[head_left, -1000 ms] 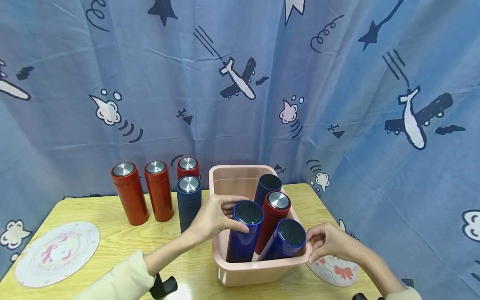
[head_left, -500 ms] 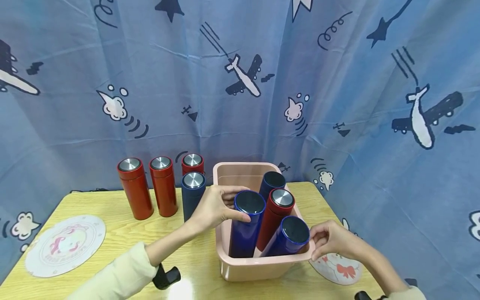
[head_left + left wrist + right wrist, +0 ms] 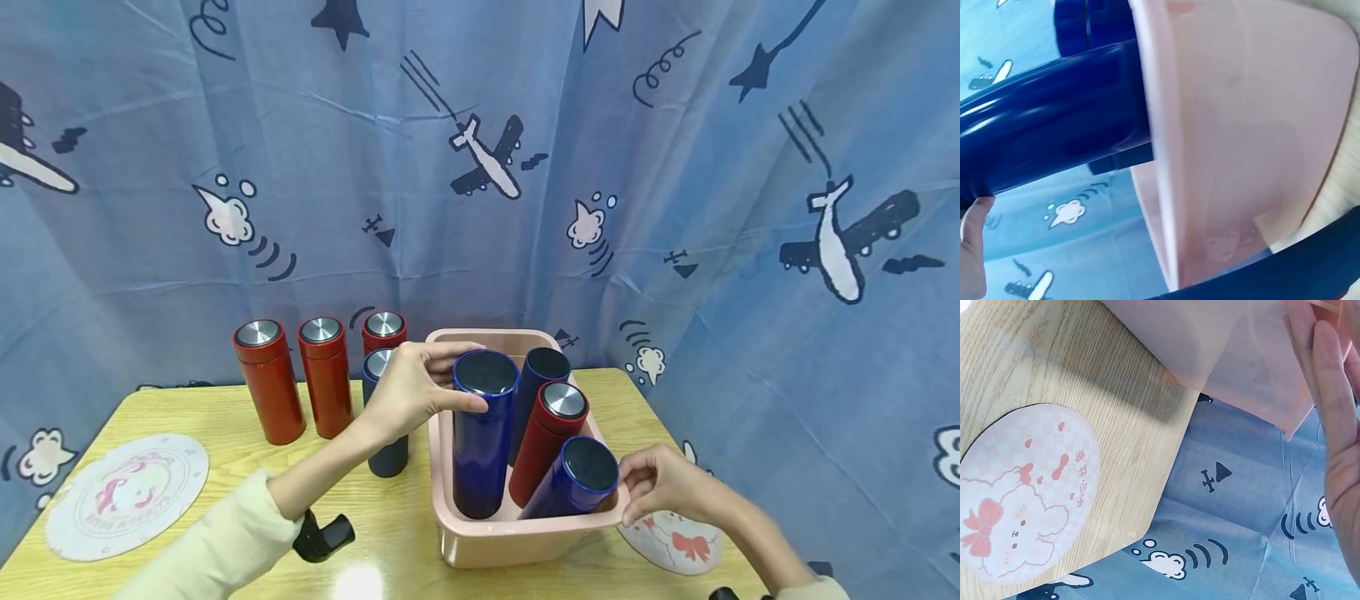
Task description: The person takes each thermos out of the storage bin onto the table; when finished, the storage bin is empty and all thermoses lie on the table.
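Observation:
My left hand (image 3: 411, 387) grips a glossy blue thermos bottle (image 3: 480, 462) around its black-topped lid, thumb in front and fingers behind. The bottle is upright, its lower part inside a pink plastic bin (image 3: 517, 546). In the left wrist view the blue thermos bottle (image 3: 1054, 112) crosses the bin's rim, and only part of the hand shows. My right hand (image 3: 667, 483) pinches the bin's near right corner. Also in the bin are a leaning blue thermos bottle (image 3: 562, 492), a red one (image 3: 543, 450) with a silver lid top, and a dark blue one (image 3: 534, 396) behind.
Left of the bin, red thermos bottles (image 3: 272, 400) stand on the wooden table (image 3: 285, 517) with a dark blue one (image 3: 387, 460), partly behind my left hand. Round printed mats lie at far left (image 3: 127, 497) and right (image 3: 678, 542). A blue patterned curtain (image 3: 337, 208) hangs behind.
My left hand has raised the blue thermos bottle and shifted it slightly left within the bin. My right hand keeps its hold on the bin's corner.

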{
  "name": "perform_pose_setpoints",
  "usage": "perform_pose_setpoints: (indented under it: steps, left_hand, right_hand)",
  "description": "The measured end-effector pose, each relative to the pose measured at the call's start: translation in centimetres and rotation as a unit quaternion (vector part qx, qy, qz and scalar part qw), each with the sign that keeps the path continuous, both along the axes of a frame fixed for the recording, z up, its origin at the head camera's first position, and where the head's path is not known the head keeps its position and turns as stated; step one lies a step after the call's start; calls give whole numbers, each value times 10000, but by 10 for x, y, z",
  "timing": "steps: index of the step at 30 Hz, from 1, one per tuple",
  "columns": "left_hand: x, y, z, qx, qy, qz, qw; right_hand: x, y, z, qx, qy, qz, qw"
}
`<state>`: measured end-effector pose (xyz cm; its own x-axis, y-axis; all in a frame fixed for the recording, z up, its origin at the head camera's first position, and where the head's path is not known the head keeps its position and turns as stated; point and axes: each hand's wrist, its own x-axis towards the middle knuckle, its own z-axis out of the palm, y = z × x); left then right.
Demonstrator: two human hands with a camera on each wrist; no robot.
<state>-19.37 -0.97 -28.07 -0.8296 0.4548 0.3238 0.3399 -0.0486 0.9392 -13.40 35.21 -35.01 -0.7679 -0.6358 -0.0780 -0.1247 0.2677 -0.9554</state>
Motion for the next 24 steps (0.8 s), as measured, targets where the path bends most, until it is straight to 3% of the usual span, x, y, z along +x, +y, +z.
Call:
perform_pose_setpoints:
  steps: [14,24]
  left_hand:
    - [0,-17,38,203,131,238,9994]
    - [5,-32,54,172,158,337,9992]
  right_hand:
    - [-1,1,-3,-97,42,-3,9999]
    - [0,2,-2,50,81,-39,9999]
